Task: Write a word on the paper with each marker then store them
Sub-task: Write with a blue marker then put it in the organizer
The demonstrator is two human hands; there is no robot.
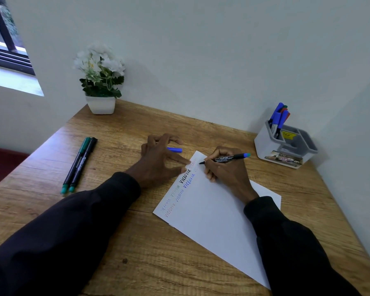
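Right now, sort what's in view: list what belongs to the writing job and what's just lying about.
Job: paper, marker in right hand, blue cap in left hand, two loose markers, organizer with stored markers.
Lying about: potted flowers.

Left hand (158, 161) splayed, fingers (171, 139) pinching cap (175, 149), right hand (225, 169) gripping marker (228, 158)

The slim black-barrelled marker (226, 158) gripped by the right hand (228, 169) carries white print and a bright blue end. Under its tip, the flat white paper sheet (212, 210) bears one word repeated in pale washed-out tints, bold black and blue. The small blue plastic cap (175, 149) sits in the left hand (158, 159). The wooden table (137, 242) is warm brown with darker grain. Well left of the grip, two dark slim markers (79, 165) have teal ends. To its right, the grey-and-white plastic organiser (267, 146) has a yellow label.
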